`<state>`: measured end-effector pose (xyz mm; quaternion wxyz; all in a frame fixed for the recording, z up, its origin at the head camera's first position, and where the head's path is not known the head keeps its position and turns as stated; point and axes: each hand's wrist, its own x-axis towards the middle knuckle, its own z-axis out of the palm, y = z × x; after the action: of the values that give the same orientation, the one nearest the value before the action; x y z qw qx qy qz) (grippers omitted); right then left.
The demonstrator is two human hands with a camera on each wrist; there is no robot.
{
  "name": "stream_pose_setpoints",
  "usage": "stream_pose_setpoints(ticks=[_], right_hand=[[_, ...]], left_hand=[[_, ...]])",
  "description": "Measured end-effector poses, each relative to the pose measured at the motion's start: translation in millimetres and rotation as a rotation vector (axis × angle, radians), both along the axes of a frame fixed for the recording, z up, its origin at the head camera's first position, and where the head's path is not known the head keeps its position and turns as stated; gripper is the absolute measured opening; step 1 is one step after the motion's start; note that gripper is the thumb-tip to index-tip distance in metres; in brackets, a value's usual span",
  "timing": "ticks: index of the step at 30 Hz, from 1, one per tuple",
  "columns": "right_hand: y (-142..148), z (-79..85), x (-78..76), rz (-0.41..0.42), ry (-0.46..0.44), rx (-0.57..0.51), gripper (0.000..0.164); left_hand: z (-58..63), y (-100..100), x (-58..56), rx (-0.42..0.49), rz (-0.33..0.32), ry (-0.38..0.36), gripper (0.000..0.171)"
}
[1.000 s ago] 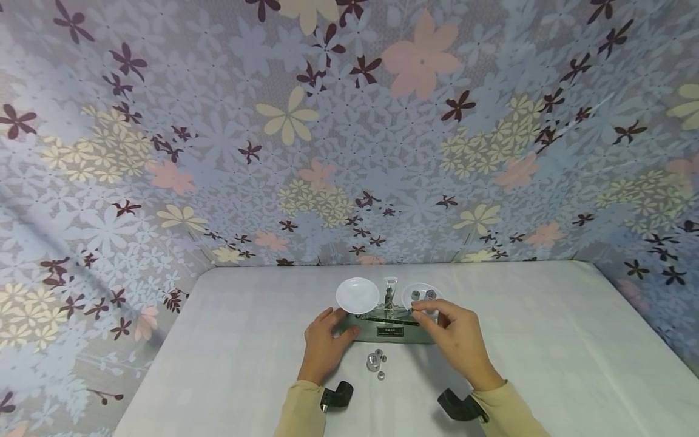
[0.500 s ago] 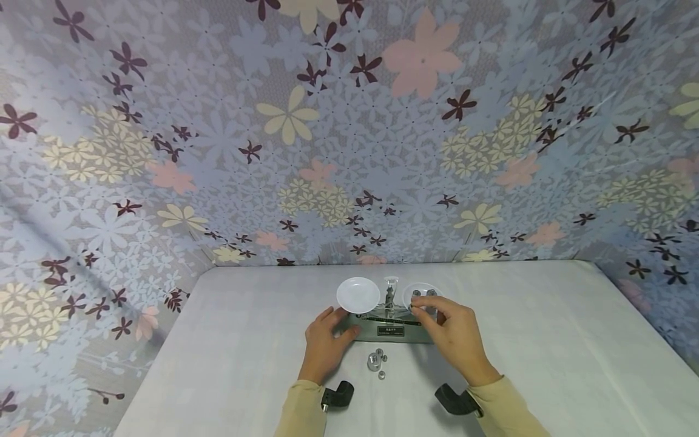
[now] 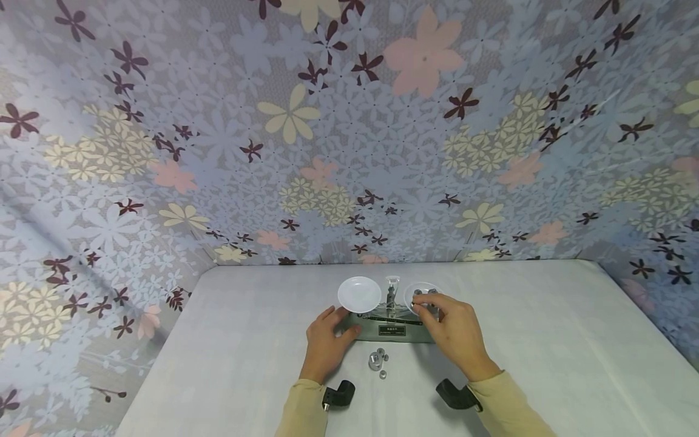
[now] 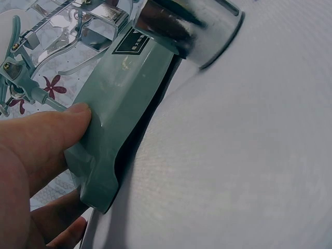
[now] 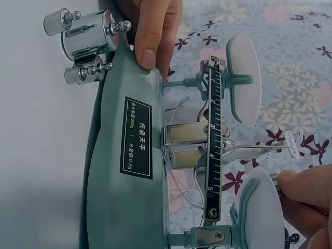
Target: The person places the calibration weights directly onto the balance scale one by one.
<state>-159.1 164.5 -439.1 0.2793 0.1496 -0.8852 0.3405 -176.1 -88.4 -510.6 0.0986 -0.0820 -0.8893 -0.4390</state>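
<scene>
A green pan balance (image 3: 367, 332) stands at the middle of the white table, its ruled beam (image 5: 213, 145) facing the front. My left hand (image 3: 326, 346) grips the left end of the base, thumb (image 4: 72, 122) on the front and fingers behind. Over the right pan (image 3: 407, 297), my right hand (image 3: 460, 334) pinches a small metal weight (image 5: 276, 182) between thumb and forefinger, right at the pan's rim. Other metal weights (image 3: 418, 292) stand in that pan, partly covered by the fingers. The left pan (image 3: 358, 295) holds nothing.
In front of the base stand a large metal weight (image 3: 375, 362) and several smaller ones (image 3: 383, 374), close together. The table's far edge meets a flower-patterned wall covering (image 3: 349, 200). Black wrist cameras (image 3: 457, 396) sit at both cuffs.
My right hand, with the weight between its fingertips, has edged slightly farther over the right pan. My left hand stays in place on the base.
</scene>
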Motion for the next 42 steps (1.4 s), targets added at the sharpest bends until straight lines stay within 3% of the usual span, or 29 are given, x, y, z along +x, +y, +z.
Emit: stream_pose_setpoints(ticks=[7, 21, 42], right_hand=[[-1.0, 0.9, -2.1, -0.006, 0.029, 0.027, 0.013], [-0.7, 5.8, -5.3, -0.018, -0.043, 0.075, 0.012], [0.7, 8.5, -8.8, -0.042, -0.070, 0.081, 0.014]], left_hand=[[0.4, -0.2, 0.0, -0.002, 0.001, 0.004, 0.046], [1.3, 0.4, 0.3, -0.008, 0.002, 0.007, 0.045], [4.1, -0.4, 2.0, -0.005, -0.005, 0.003, 0.044]])
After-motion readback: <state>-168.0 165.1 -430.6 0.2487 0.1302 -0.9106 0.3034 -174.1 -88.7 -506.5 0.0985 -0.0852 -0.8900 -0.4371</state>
